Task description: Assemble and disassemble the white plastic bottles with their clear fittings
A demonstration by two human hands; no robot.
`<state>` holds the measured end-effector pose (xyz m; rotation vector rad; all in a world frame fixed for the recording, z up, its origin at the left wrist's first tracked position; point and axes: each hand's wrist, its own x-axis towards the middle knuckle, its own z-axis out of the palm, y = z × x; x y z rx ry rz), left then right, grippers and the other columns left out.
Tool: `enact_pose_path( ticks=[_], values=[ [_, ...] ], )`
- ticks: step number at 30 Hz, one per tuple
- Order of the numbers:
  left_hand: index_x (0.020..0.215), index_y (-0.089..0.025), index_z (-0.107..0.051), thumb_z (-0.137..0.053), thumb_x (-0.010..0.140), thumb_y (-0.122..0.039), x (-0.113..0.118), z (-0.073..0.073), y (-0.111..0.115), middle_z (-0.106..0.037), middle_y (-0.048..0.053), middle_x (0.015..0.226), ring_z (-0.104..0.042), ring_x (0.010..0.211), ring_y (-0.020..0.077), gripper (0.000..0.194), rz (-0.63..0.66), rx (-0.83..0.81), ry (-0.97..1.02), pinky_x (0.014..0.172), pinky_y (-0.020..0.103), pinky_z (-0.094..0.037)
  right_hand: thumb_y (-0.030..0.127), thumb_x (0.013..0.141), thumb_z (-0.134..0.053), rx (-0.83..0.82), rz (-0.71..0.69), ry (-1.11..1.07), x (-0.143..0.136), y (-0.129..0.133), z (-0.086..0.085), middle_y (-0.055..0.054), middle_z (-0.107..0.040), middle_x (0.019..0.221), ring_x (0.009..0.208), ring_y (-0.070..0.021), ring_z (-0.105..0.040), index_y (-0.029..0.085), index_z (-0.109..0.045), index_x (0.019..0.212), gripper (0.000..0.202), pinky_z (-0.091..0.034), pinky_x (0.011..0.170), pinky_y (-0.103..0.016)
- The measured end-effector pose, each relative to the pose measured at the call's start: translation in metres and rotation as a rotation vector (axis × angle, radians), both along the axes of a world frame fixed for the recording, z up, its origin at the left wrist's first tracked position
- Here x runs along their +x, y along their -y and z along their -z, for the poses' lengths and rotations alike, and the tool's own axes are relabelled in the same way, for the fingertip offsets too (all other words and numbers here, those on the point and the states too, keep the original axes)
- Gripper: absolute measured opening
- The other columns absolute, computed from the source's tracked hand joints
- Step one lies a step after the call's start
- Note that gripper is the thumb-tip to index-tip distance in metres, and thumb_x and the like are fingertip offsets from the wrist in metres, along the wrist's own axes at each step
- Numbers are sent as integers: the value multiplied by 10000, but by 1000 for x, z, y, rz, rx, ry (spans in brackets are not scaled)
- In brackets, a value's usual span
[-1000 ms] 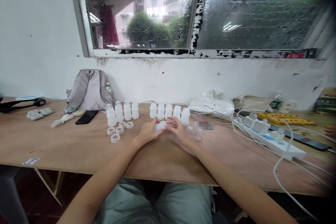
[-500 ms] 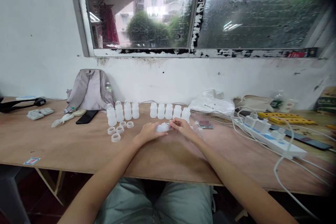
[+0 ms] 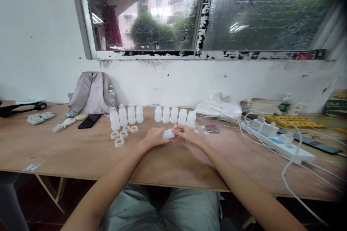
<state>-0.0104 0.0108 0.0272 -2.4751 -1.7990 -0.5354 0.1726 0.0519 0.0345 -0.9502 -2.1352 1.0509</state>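
Observation:
A small white baby bottle (image 3: 168, 134) lies on its side between my hands, above the table. My left hand (image 3: 155, 136) is wrapped round its body. The fingers of my right hand (image 3: 184, 134) are closed about the bottle's right end, which they mostly hide. Behind my hands stands a row of several open-topped white bottles (image 3: 174, 115). To the left, several bottles with clear caps (image 3: 131, 114) stand upright. In front of these lie several translucent collar rings (image 3: 119, 142). Clear plastic pieces (image 3: 202, 130) rest just beyond my right hand.
A grey backpack (image 3: 90, 94) leans on the wall, with a black phone (image 3: 89, 121) before it. At right are a white plastic bag (image 3: 218, 106), a power strip (image 3: 282, 144) with trailing cables and yellow trays (image 3: 294, 122). The table's front edge (image 3: 179, 186) runs above my lap.
My right hand has shifted slightly left and closed further over the bottle's end. The left hand keeps its hold. The standing bottles and rings stay in place.

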Motion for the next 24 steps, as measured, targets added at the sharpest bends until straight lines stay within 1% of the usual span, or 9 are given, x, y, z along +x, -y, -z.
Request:
enact_pose_path(
  ticks=[4,7,9,12,14,18,19,22,24],
  values=[
    [1020,-233,-564,-457,600,-722,-1,-2,-2,-659,46,889,-604,849,258,653,5,-1,12,698,313,-438,416,669,-600,6,-136,-107,1,0,0,-56,-611,872,673,-154,-586,163,-540,975,402,-482,592,-290],
    [1023,-239,-573,-469,583,-723,-2,-5,-3,-663,38,871,-603,846,252,663,-5,-30,30,697,300,-431,327,640,-647,60,-186,-169,2,1,-3,-59,-574,1033,914,-182,-557,188,-549,990,389,-447,811,-336],
    [1015,-241,-581,-480,573,-721,-2,-8,-3,-664,36,874,-602,845,249,661,-12,-56,41,693,291,-426,298,639,-652,69,-202,-181,3,2,-4,-60,-578,1024,956,-188,-539,186,-556,983,374,-427,848,-342],
    [989,-235,-594,-487,558,-727,-2,-10,-3,-666,40,865,-604,831,246,663,2,-92,46,677,282,-422,301,620,-673,85,-195,-174,3,2,-3,-59,-596,986,909,-183,-556,181,-565,974,389,-450,800,-313],
    [995,-238,-592,-489,551,-731,-2,-11,-3,-666,37,863,-606,827,243,672,29,-116,44,670,278,-423,353,629,-666,65,-156,-109,1,1,-2,-52,-628,864,775,-175,-591,173,-570,956,385,-483,687,-291],
    [1051,-247,-570,-514,519,-734,-1,-11,-3,-662,41,895,-598,868,251,723,39,-128,5,701,284,-424,537,786,-404,-48,54,150,-2,2,0,-40,-576,525,397,-115,-504,139,-584,781,437,-401,366,-226],
    [1058,-245,-567,-516,518,-734,0,-10,-2,-661,43,896,-597,872,252,730,34,-125,-4,707,284,-423,542,793,-389,-61,61,155,-2,3,-1,-50,-592,564,408,-112,-511,144,-578,796,441,-393,352,-215],
    [1047,-241,-571,-495,538,-736,0,-9,-2,-659,39,885,-601,854,241,714,39,-122,-14,702,276,-424,481,697,-586,-80,-73,42,-2,6,-4,-60,-632,860,592,-132,-588,195,-524,966,397,-449,412,-203],
    [1032,-239,-577,-497,539,-734,0,-9,-2,-659,38,883,-601,854,240,704,52,-115,-20,705,273,-424,500,700,-570,-106,-79,67,-2,7,-4,-61,-634,827,556,-132,-581,178,-532,930,397,-441,394,-213]
  ],
)
